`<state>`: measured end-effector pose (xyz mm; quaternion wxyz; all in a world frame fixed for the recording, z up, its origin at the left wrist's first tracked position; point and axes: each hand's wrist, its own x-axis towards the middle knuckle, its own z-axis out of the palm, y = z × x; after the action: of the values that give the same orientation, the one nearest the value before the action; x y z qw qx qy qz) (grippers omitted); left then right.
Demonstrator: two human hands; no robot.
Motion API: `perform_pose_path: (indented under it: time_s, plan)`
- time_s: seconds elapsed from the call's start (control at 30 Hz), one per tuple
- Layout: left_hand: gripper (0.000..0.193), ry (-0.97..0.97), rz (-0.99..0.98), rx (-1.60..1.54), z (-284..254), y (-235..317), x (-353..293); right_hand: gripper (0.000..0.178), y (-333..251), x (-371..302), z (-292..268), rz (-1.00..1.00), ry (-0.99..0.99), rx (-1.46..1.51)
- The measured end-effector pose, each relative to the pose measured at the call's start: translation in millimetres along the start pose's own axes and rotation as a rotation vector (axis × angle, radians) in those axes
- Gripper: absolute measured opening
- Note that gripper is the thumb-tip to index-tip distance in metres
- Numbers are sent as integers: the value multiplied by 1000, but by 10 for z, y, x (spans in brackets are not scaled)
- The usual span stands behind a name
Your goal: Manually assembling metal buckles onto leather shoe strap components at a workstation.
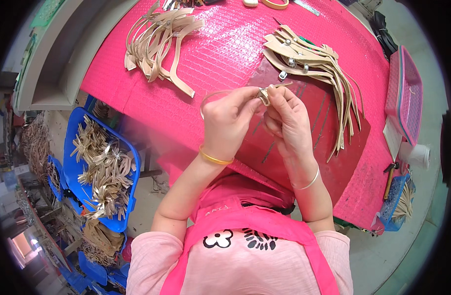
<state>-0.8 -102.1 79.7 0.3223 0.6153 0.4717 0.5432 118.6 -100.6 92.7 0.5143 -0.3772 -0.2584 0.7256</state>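
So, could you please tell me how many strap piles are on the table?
2: one beige strap pile at upper left on the pink table; a second pile, with silver buckles, at upper right, partly over the dark red mat. Others may be hidden.

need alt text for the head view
A person's left hand and right hand hold a thin strap with a shiny metal fitting at a pink table; beige strap bundles lie beyond, a blue bin at left.

A glossy pink worktop with a raised grid texture reflects white light at its far side. Left of it stands a pale grey, open-fronted cabinet; right of it lies smooth grey floor, with a greenish floor strip beyond.
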Motion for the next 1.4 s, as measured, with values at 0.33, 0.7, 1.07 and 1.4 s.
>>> perform_pose_path:
  time_s: [0.33,0.7,1.07,1.4]
  plan:
    - [16,-222,-199,-113,-155,38,150,19,-57,36,-30,31,-7,50]
    - [20,-427,-575,-541,-258,177,255,15,-180,90,-58,-130,37,21]
    - [18,-169,-253,-248,-78,60,99,15,-175,-114,32,-130,-31,43]
    - [14,-48,236,143,-19,105,46,14,-78,-74,-123,-14,-65,92]
